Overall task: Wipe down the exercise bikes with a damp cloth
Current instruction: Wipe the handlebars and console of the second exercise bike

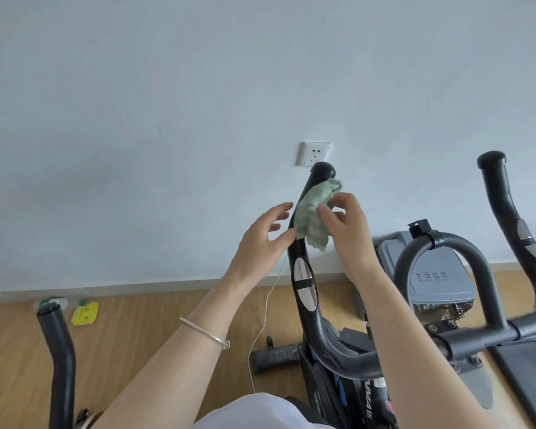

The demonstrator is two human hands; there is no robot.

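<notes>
The right hand [344,224] pinches a crumpled green-and-white terry cloth [311,215] against the exercise bike's black curved handlebar post [304,283]. At the cloth's nine o'clock the left hand [265,239] is spread, its thumb by the post. A white wall socket [315,153] sits at twelve o'clock.

1. The right hand [344,224] pinches a green-and-white cloth [314,212] against the upper part of the bike's black left handlebar [304,274], just below its rounded end cap.
2. The left hand [266,239] is just beside the same bar with its fingers spread and relaxed, holding nothing; a thin bracelet [205,332] circles that forearm.
3. A white wall socket [315,153] sits behind the bar's tip.
4. A white cable [266,305] trails down to the wooden floor.
5. A grey bin [440,280] stands against the wall, behind the curved centre bar.
</notes>
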